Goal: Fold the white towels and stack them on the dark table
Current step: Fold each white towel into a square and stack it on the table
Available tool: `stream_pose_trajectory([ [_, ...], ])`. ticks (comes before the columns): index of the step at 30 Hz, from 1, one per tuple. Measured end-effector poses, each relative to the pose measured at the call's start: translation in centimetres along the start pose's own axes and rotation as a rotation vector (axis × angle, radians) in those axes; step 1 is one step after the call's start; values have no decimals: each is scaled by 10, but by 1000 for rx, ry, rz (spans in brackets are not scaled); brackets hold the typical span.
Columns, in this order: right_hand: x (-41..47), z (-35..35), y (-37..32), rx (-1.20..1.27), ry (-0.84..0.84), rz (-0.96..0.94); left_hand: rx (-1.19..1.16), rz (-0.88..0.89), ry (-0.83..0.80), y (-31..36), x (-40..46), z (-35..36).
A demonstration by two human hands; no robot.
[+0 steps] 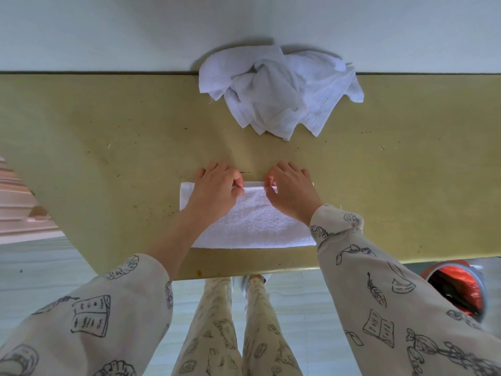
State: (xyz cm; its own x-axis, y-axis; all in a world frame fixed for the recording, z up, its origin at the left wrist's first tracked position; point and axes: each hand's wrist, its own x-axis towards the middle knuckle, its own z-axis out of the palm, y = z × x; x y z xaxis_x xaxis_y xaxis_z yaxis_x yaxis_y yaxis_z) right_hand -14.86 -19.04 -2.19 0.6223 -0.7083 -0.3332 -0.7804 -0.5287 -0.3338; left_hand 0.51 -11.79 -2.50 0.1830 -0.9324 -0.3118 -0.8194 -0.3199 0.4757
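White towels are what this is all about, and so far only one is being worked on. A single towel (250, 221) is laid flat on the yellowish surface (108, 126), close to the near edge, already looking like a neat rectangle, so at least one fold seems to have been made. Its far edge is pinched by both hands: the left hand (217, 189) with thumb and forefinger closed on the hem, the right hand (291, 189) doing the same just beside it, other fingers curled over the cloth. So both hands are narrow and holding towel, not spread.

Further back, a crumpled heap of towels (279, 90) is piled against the wall (108, 31), well apart from the one in hand. How many are in there can't really be told, several by the look of it. None of those have been touched fold-wise.

No finished stack is seen anywhere, so honestly the job is judged to be barely started: first towel mid-fold, the heap left, stacking not begun. A reddish bin (458, 289) is spotted on the floor to the right.
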Motion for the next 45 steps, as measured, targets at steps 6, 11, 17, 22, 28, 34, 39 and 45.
stream_pose_trajectory([
  [6,6,-6,-1,-32,-38,1,-39,-6,28,0,1,-2],
  [11,8,-4,0,-52,-17,-17,16,2,64,-1,3,6],
  [17,7,0,0,-97,25,-27,90,13,111,0,3,10],
  [22,-2,11,-6,-58,313,25,216,31,321,2,-16,16],
  [28,-46,49,-24,12,482,-66,214,168,302,5,-63,46],
  [34,-48,68,-10,-107,276,-16,314,151,151,-9,-58,54],
  [39,-49,61,12,-190,235,46,405,137,120,-28,-58,47],
  [45,-49,60,13,-226,194,89,366,-1,110,-51,-60,33],
])
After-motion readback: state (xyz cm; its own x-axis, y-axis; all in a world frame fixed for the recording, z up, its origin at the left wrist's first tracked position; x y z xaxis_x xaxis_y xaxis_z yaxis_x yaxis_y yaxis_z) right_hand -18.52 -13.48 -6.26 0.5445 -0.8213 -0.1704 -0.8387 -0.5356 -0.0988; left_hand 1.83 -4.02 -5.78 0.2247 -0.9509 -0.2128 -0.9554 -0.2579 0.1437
